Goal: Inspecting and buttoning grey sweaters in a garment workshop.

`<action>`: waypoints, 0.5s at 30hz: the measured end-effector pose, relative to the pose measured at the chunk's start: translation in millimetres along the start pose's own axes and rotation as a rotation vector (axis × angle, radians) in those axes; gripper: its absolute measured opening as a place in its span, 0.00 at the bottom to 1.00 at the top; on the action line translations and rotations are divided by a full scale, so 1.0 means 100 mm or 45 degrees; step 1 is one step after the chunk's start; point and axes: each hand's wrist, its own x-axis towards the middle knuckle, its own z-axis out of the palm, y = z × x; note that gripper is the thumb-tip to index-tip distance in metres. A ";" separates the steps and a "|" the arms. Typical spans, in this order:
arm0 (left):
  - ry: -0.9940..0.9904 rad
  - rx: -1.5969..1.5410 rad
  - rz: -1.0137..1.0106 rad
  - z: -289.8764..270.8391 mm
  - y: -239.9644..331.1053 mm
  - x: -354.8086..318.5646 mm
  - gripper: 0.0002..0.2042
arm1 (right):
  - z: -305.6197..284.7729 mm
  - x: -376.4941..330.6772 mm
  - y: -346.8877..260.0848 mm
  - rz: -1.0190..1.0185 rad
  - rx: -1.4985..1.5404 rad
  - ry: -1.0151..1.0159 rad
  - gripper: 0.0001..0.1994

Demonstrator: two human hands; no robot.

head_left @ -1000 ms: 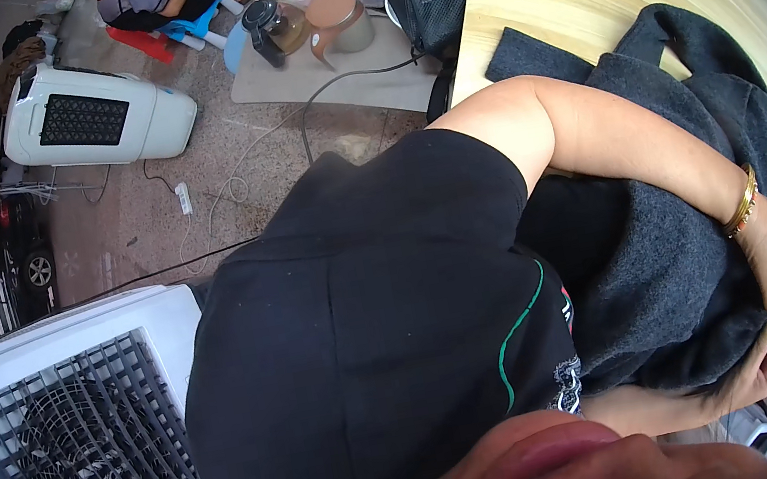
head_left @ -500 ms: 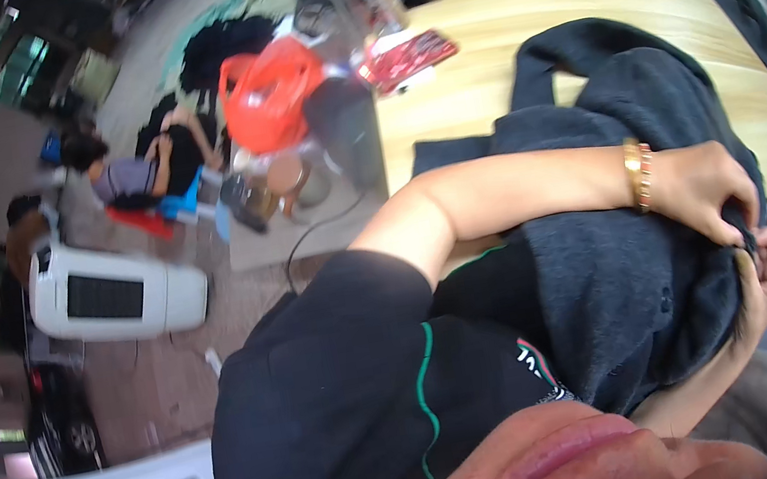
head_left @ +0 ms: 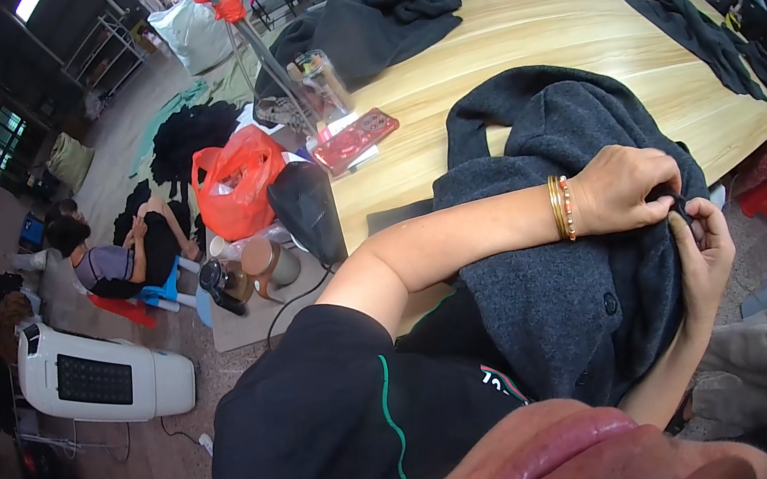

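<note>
A dark grey woollen coat (head_left: 554, 287) lies bunched across my lap and over the table's near edge. A dark button (head_left: 610, 303) shows on its front. My left hand (head_left: 620, 188), with gold and beaded bracelets on the wrist, is closed in a pinch on the coat's right edge. Just below it, my right hand (head_left: 707, 248) pinches the same edge with bent fingers. The fingertips of both hands nearly meet around a small dark fold of cloth. Whatever else may be between them is too small to make out.
The wooden table (head_left: 560, 22) carries more dark garments (head_left: 369, 34), a red phone (head_left: 357, 140) and a clear container (head_left: 320, 83). Left of it are a red plastic bag (head_left: 239, 182), cups (head_left: 265, 259) and a white air cooler (head_left: 106, 372). A person (head_left: 118, 259) sits farther left.
My view has turned, so the table and coat appear farther left and more of the far room shows. Both hands stay pinched on the coat's edge, with the fingers slightly shifted.
</note>
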 end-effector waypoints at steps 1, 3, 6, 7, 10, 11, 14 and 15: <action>0.056 0.008 0.069 -0.01 0.02 0.02 0.08 | 0.03 -0.02 -0.05 0.010 0.023 0.046 0.10; 0.101 0.062 0.097 -0.03 0.05 0.04 0.08 | -0.03 -0.04 -0.19 -0.168 -0.065 0.059 0.11; 0.051 0.046 0.101 -0.10 0.00 0.03 0.10 | -0.19 -0.09 -0.38 -0.115 -0.232 0.191 0.13; 0.060 0.122 0.147 -0.14 -0.03 0.02 0.10 | -0.25 -0.12 -0.42 -0.120 -0.332 0.215 0.14; -0.042 0.575 0.249 -0.31 -0.15 -0.04 0.08 | -0.35 -0.23 -0.46 -0.179 -0.419 0.153 0.15; -0.030 0.574 0.266 -0.38 -0.17 -0.06 0.07 | -0.38 -0.29 -0.45 -0.108 -0.323 0.118 0.16; 0.040 0.284 -0.071 -0.59 -0.10 -0.14 0.07 | -0.48 -0.42 -0.43 0.030 -0.288 0.032 0.16; 0.056 0.313 -0.195 -0.65 -0.05 -0.16 0.06 | -0.50 -0.45 -0.40 0.043 -0.274 0.006 0.15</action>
